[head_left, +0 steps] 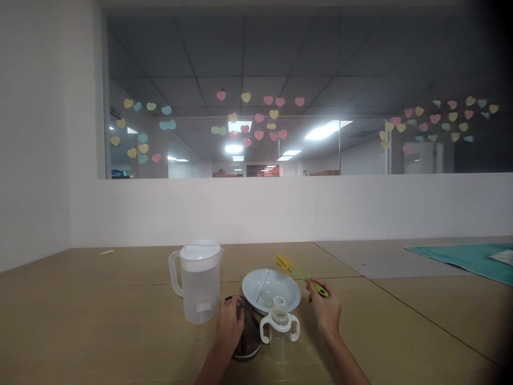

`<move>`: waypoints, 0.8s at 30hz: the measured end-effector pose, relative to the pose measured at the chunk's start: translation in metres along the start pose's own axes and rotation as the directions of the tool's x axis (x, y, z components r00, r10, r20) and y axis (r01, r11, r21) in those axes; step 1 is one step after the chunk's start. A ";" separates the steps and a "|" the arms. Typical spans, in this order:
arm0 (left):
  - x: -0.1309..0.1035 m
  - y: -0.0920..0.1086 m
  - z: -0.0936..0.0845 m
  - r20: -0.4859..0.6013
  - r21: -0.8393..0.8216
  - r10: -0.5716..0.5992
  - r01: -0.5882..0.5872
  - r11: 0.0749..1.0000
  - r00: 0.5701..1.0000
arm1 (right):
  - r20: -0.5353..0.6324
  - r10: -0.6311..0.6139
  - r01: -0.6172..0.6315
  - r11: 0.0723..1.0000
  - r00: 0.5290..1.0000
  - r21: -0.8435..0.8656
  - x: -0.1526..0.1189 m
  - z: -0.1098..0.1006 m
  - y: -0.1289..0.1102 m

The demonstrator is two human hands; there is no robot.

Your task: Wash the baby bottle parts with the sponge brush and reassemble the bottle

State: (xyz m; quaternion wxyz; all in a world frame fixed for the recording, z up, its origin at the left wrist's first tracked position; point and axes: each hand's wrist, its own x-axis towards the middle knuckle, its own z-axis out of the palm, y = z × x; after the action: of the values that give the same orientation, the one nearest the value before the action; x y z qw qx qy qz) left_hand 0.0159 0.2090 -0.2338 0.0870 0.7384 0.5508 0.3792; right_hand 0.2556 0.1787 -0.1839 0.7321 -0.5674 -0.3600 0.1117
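Observation:
My right hand (325, 305) is closed around the green handle (320, 290) of a bottle brush, whose yellow sponge head (284, 262) points up and left, beyond the bowl's right rim. My left hand (230, 323) rests with its fingers laid over a dark round dish (250, 334), gripping nothing that I can see. Between the hands stands an uncapped clear baby bottle (279, 337) with two white side handles. Just behind it, a pale bowl (253, 282) contains clear and white bottle parts (269, 295), partly hidden by the bottle.
Left of the bowl stands a lidded translucent pitcher (200, 289) with some liquid in it. A small pale flat piece (106, 252) lies at the table's far left, and a teal cloth (452, 258) at the far right. Behind the table (100, 321) rises a white wall (200, 208) with a window.

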 end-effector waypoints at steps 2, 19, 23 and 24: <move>0.000 0.000 0.001 0.003 -0.013 0.016 -0.016 1.000 1.000 | -0.022 0.029 -0.028 0.998 0.999 0.061 0.000 0.000 0.002; -0.002 0.003 0.004 -0.089 -0.020 0.172 -0.174 0.985 0.981 | 0.149 -0.112 0.121 0.991 0.983 -0.055 -0.005 0.008 0.015; -0.002 0.003 0.005 -0.099 -0.014 0.220 -0.222 0.975 0.970 | 0.065 -0.080 0.081 0.996 0.995 -0.020 -0.006 0.006 0.010; -0.003 0.004 0.005 -0.099 -0.012 0.231 -0.233 0.972 0.968 | 0.042 -0.077 0.078 0.997 0.996 -0.017 -0.006 0.005 0.010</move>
State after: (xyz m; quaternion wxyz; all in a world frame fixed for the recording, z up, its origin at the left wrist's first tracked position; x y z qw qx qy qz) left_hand 0.0219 0.2067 -0.2364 0.0236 0.7775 0.4596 0.4285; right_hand 0.2502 0.1817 -0.1947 0.7229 -0.5575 -0.3977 0.0916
